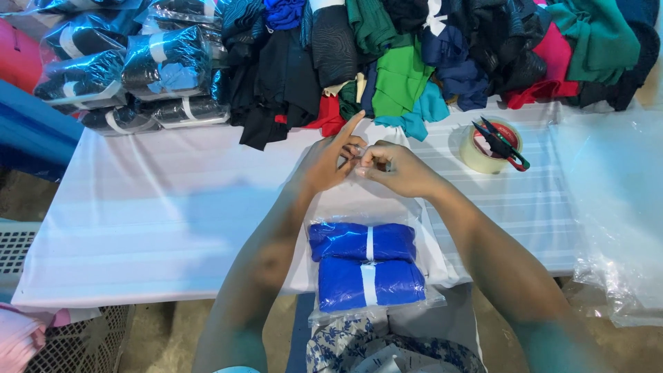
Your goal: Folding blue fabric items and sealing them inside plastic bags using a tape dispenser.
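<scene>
The left hand (330, 160) and right hand (395, 168) met fingertip to fingertip, pinching something small and clear, left forefinger raised, above the clear plastic bag of folded blue cloth (366, 266) on the white table (152, 207).

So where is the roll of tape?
The roll of tape lies on the white table, right of the right hand, with small snips resting on it.

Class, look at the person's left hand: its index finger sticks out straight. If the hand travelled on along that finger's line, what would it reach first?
The left hand points up and away toward the heap of folded clothes. Probably it would first meet the red cloth or the green piece beside it; depth is unclear.
</scene>
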